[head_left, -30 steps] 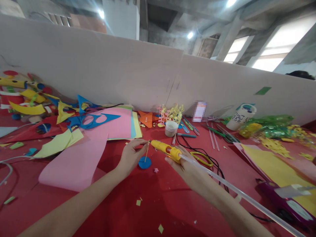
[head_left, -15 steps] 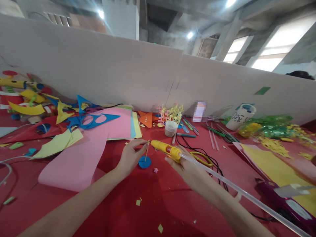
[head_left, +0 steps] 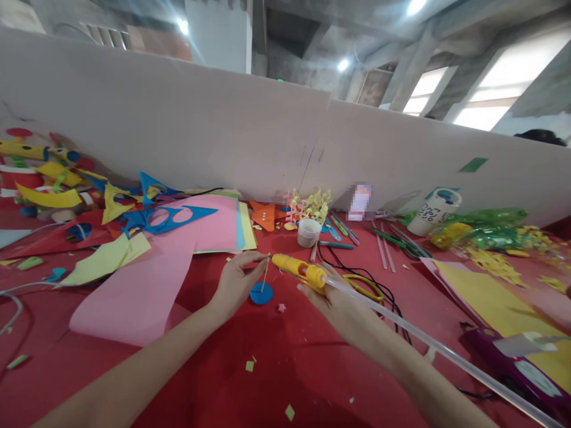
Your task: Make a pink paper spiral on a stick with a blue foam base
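With its fingers closed, my left hand (head_left: 238,278) pinches the top of a thin wooden stick (head_left: 264,277). The stick stands nearly upright, its lower end at a round blue disc (head_left: 261,293) on the red table. My right hand (head_left: 332,303) is wrapped round a yellow glue gun (head_left: 294,265), whose nozzle points left at the stick's top, touching or very close to it. A long clear glue stick (head_left: 428,339) runs out of the gun's back toward the lower right. Beside the disc lies a small pink star (head_left: 281,308).
Pink paper (head_left: 134,297) and blue cut foam (head_left: 178,219) lie left. A white cup (head_left: 309,232) stands behind the gun near black cables (head_left: 392,297). At right are a purple glue gun (head_left: 508,362), yellow sheets (head_left: 491,297) and a white bottle (head_left: 432,214). A white panel (head_left: 223,131) rises behind.
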A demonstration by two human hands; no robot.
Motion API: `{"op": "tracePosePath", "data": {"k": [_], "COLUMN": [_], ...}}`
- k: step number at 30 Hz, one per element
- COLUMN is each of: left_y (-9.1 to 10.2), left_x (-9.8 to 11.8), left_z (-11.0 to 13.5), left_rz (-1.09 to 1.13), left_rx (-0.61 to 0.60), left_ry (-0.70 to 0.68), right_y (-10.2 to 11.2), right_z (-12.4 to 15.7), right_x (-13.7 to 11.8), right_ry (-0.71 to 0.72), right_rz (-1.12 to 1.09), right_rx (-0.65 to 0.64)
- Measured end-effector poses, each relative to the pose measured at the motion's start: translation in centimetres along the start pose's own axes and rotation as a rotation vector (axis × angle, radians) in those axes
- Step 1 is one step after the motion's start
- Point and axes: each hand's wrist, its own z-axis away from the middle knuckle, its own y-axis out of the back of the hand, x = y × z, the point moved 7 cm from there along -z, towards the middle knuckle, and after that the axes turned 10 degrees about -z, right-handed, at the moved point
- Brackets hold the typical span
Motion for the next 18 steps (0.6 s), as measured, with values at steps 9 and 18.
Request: {"op": "tracePosePath", "data": {"k": [9,18], "left_y": [0.1,0.1], "left_x": [-0.2,0.1], "left_z": [-0.1,-0.1], "left_rz": [-0.035,-0.036], "left_rx": [0.028,-0.023], "left_ry": [-0.016,-0.031], "right_y": [0.4,1.2], "right_z": [0.3,1.8], "right_x": [1.0,3.8], "right_ry": [-0.130,-0.225], "right_rz": [-0.037,-0.427], "right_rx": [-0.038,-0.245]}}
